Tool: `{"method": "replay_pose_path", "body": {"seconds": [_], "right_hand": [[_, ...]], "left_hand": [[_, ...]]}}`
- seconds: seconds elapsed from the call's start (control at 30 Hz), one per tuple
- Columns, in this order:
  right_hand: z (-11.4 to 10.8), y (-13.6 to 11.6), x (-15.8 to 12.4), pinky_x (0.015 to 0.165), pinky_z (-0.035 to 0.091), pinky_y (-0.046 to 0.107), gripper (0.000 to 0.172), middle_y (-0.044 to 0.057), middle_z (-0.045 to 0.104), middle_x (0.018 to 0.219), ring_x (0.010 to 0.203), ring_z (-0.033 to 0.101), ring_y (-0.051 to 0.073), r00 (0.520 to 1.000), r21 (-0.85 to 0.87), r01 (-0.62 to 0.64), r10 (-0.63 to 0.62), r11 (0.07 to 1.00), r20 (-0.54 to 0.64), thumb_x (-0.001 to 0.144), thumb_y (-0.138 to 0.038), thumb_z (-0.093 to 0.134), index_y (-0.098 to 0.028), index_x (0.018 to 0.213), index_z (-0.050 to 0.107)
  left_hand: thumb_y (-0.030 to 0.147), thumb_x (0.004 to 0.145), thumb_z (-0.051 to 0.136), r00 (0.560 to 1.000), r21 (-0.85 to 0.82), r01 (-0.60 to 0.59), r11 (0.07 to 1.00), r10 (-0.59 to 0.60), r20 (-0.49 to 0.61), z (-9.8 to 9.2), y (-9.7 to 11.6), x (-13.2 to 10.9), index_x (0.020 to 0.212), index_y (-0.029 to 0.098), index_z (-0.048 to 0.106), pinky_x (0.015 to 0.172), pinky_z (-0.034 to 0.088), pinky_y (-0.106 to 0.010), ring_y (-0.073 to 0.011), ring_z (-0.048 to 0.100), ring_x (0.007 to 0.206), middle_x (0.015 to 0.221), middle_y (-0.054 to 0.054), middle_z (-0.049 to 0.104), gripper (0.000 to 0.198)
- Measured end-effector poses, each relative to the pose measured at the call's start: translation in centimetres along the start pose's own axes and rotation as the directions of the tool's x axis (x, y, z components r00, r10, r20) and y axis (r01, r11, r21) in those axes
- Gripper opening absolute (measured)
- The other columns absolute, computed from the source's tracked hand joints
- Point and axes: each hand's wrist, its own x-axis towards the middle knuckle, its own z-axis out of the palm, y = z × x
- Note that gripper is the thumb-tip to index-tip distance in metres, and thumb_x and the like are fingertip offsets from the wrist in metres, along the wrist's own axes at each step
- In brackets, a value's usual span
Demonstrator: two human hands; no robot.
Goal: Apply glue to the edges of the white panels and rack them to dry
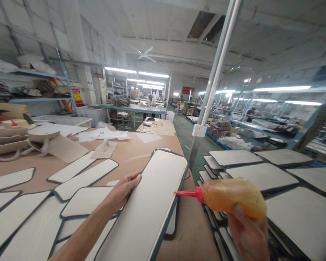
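Note:
My right hand (247, 233) is wrapped round an orange squeeze bottle (233, 197) of glue; its red nozzle (186, 194) points left and touches the right edge of a long white panel (149, 210) with a dark border. My left hand (123, 190) rests flat on that panel's left edge, fingers stretched out along it. The panel lies tilted on a brown table (130, 154), on top of other similar panels.
Several white dark-edged panels (84, 179) cover the table to the left. More panels (260, 175) lie stacked on racks at the right. Beige bags (8, 141) and paper sheets (105, 134) sit at the back left. A white pole (217, 69) rises beyond the table.

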Motion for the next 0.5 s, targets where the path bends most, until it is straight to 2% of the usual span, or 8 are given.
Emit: {"method": "replay_pose_path", "body": {"seconds": [0.13,0.27,0.4,0.5], "right_hand": [[-0.1,0.0,0.0,0.067,0.053,0.019,0.05,0.001,0.07,0.082,0.071,0.064,0.014,1.0,-0.001,-0.027,0.027,1.0,0.014,0.051,-0.021,0.082,-0.02,0.099,0.067],[0.2,-0.3,-0.4,0.068,0.053,0.018,0.061,0.004,0.07,0.092,0.071,0.065,0.013,0.996,-0.011,-0.082,0.082,0.997,0.042,0.049,-0.023,0.084,-0.021,0.107,0.065],[0.2,-0.1,-0.6,0.066,0.054,0.018,0.06,0.004,0.071,0.089,0.069,0.066,0.013,0.993,-0.025,-0.091,0.093,0.996,0.068,0.052,-0.023,0.084,-0.021,0.109,0.065],[0.2,0.2,-0.8,0.063,0.055,0.02,0.059,0.005,0.072,0.085,0.064,0.066,0.014,0.992,-0.029,-0.083,0.086,0.996,0.097,0.052,-0.024,0.083,-0.02,0.108,0.065]], "left_hand": [[0.038,0.062,0.079,1.0,0.02,0.019,1.0,-0.018,-0.021,-0.4,0.1,0.3,0.084,0.014,0.062,0.051,0.047,-0.02,-0.0124,0.06,0.055,0.065,-0.001,0.068,0.036],[0.04,0.061,0.079,0.998,0.03,0.006,1.0,-0.004,-0.06,-0.9,0.4,0.5,0.081,0.017,0.058,0.05,0.046,-0.019,-0.0115,0.058,0.055,0.062,0.003,0.063,0.037],[0.036,0.066,0.076,0.997,0.054,0.024,0.998,-0.02,-0.075,-0.9,1.4,0.4,0.078,0.017,0.056,0.048,0.047,-0.02,-0.0123,0.058,0.054,0.061,0.002,0.062,0.03],[0.027,0.074,0.069,0.993,0.054,0.039,0.998,-0.032,-0.117,-0.7,2.2,0.3,0.079,0.016,0.056,0.045,0.046,-0.02,-0.0117,0.057,0.05,0.06,0.001,0.062,0.018]]}}
